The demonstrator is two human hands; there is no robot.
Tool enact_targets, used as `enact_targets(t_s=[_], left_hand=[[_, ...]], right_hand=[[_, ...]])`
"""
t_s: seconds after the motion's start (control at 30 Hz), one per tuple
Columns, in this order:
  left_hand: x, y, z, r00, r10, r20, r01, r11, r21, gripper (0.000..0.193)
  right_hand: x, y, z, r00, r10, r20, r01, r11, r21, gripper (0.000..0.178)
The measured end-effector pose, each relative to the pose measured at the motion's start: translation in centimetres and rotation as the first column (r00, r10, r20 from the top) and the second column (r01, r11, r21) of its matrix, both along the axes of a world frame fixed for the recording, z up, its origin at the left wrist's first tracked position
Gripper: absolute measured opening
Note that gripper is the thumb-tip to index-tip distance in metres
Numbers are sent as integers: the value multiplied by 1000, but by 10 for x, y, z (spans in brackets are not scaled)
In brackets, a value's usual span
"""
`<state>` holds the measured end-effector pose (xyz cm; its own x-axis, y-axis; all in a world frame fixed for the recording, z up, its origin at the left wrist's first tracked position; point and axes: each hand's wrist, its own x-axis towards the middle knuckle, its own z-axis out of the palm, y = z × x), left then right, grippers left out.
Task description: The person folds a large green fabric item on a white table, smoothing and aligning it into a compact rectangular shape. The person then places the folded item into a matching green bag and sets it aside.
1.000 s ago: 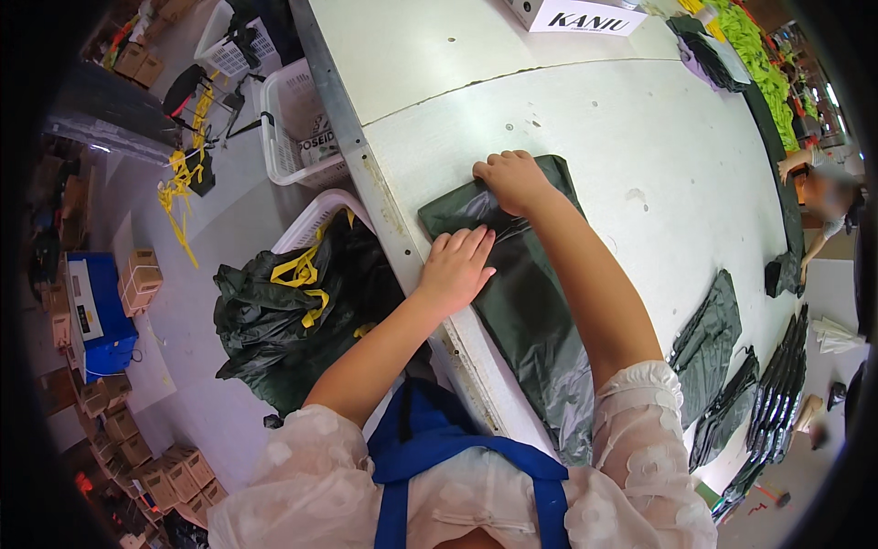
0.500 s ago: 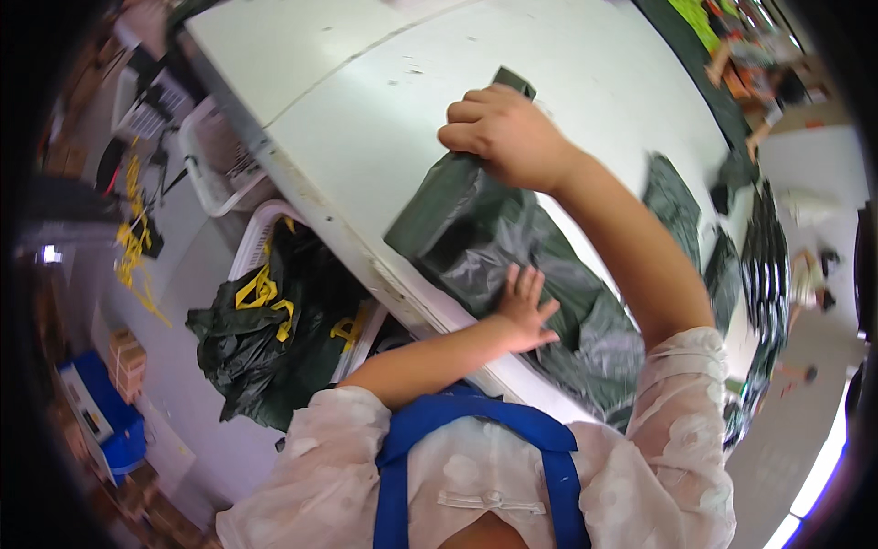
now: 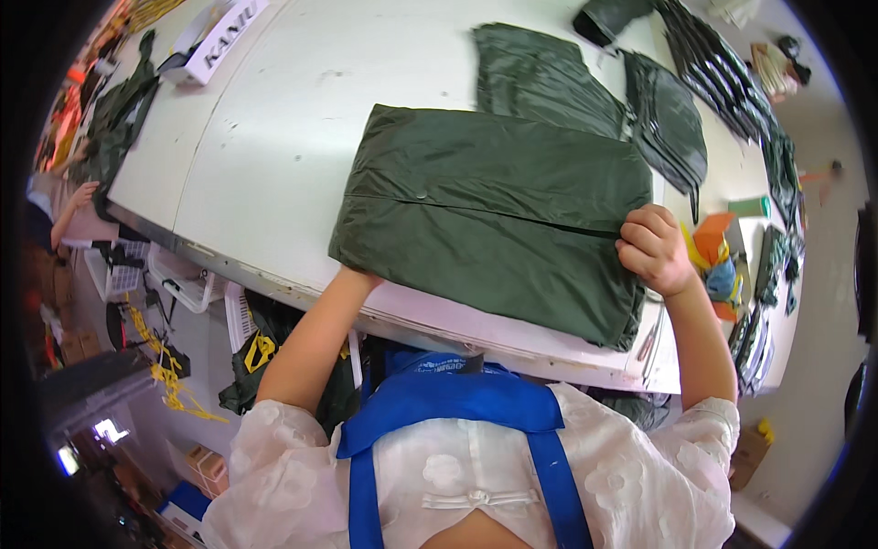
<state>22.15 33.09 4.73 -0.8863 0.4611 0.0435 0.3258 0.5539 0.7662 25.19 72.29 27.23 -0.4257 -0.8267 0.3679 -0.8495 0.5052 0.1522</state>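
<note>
A dark green waterproof garment, folded into a wide rectangle, lies in front of me over the near part of the white table. A seam crosses its middle, with a small round snap near the left part of it. My right hand is closed on the garment's right edge, just by the end of the seam. At the lower left corner, my left hand reaches under the fabric; its fingers are hidden beneath it.
Another green garment and a dark folded bundle lie beyond. Colourful cloths sit at right. A white box stands far left, near another person's hand. Below the table edge is a basket with yellow-strapped dark material.
The view has turned, showing more of the table. The garment now lies folded in a broad rectangle. My right hand has moved to its right edge; my left hand has gone underneath its left corner.
</note>
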Motion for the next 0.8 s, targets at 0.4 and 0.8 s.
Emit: enact_targets(t_s=[0.4,0.8], left_hand=[[26,57,-18,992,-65,-106,-4,834,-552,74],[56,62,-3,984,-177,18,143,724,-675,66]], right_hand=[[132,148,-108,935,-318,160,332,941,-68,12],[183,179,-149,542,-583,605,713,700,36,22]])
